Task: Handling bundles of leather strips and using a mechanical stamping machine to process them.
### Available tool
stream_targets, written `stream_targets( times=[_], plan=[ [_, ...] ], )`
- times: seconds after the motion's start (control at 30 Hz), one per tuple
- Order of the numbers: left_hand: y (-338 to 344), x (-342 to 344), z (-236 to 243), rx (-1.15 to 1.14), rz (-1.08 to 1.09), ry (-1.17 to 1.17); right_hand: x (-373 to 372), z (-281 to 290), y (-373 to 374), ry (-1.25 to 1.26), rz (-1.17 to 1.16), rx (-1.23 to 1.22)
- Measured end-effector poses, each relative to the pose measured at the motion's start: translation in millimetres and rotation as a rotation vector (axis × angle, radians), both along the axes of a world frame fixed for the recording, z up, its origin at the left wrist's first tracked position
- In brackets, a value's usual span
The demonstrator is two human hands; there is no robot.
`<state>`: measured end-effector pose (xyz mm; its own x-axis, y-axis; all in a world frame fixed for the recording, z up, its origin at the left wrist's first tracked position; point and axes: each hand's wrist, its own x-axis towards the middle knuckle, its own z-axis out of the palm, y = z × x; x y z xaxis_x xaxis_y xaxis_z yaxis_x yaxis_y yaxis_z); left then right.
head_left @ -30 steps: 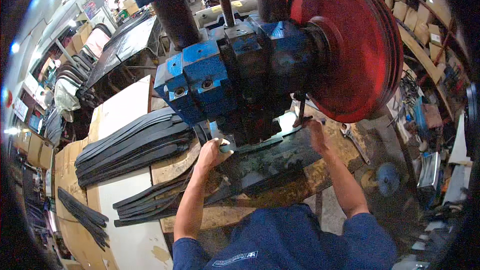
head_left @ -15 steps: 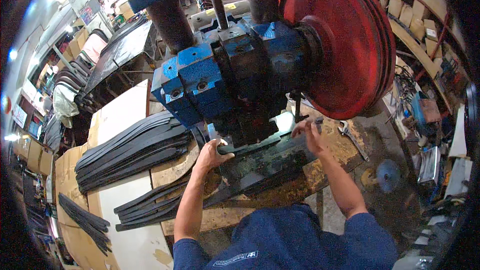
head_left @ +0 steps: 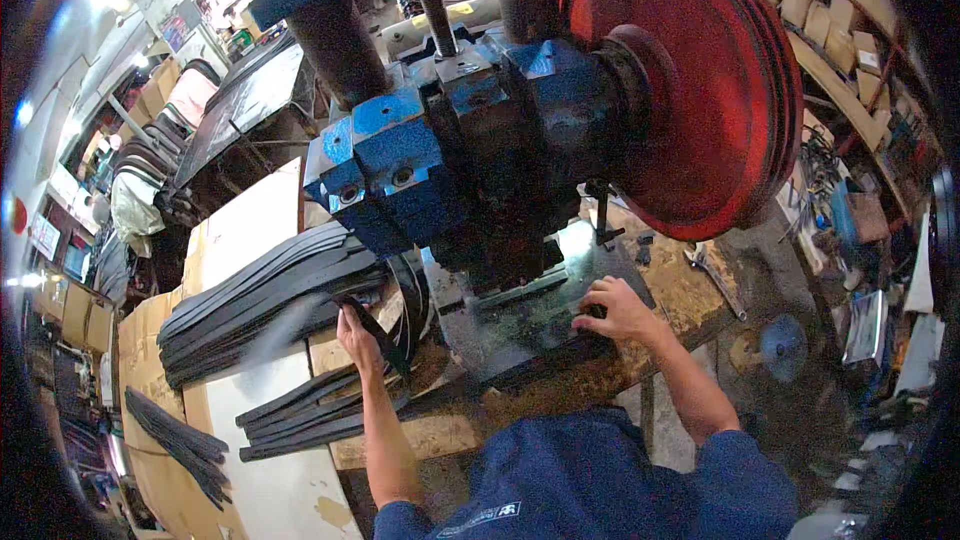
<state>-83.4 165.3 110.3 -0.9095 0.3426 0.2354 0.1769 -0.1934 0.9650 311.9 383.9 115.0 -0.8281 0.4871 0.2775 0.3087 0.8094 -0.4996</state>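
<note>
My left hand (head_left: pixel 360 342) is closed on the end of a black strip (head_left: pixel 383 337), left of the machine bed and beside the larger pile of black strips (head_left: pixel 265 300). A pale blurred streak crosses that pile. A smaller bundle of strips (head_left: pixel 310 418) lies nearer me. My right hand (head_left: pixel 622 310) is over the right part of the dark metal bed (head_left: pixel 510 335), its fingers curled toward the thumb; what they hold, if anything, is too dark to make out. Above the bed stands the blue press (head_left: pixel 400 145), with a large red flywheel (head_left: pixel 680 90) on its right.
An adjustable wrench (head_left: pixel 718 280) lies on the worn wooden bench (head_left: pixel 690 312), right of the bed. More short black strips (head_left: pixel 178 445) rest on the cardboard (head_left: pixel 140 340) at far left. A dark table (head_left: pixel 240 110) stands behind; crowded shelves (head_left: pixel 835 50) line the right.
My left hand has left the bed's left edge, moved left and taken hold of a black strip. My right hand has come down and nearer me, its fingers more curled.
</note>
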Motion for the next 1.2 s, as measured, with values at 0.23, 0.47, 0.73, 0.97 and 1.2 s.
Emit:
stream_targets(
  times=[0.23,0.47,0.73,0.97,1.2],
  plan=[
    [17.9,-0.9,-14.6,-0.453,0.089,0.07,-2.0,13.5,-11.2,-0.206,0.081,0.141],
    [18.2,102.6,-2.6,-0.587,-0.716,0.466,-19.8,-4.8,-0.3,0.312,0.093,-0.166],
    [16.4,79.3,14.7,-0.726,-0.805,0.349,-27.3,-19.8,52.6,0.129,-0.182,-0.155],
    [48.0,44.2,25.7,-0.797,-0.699,0.634,-38.7,-35.0,67.8,-0.191,-0.165,0.298],
    [64.8,39.1,23.1,-0.779,-0.673,0.755,-38.1,-59.2,84.0,0.288,-0.267,-0.062]
  ],
)
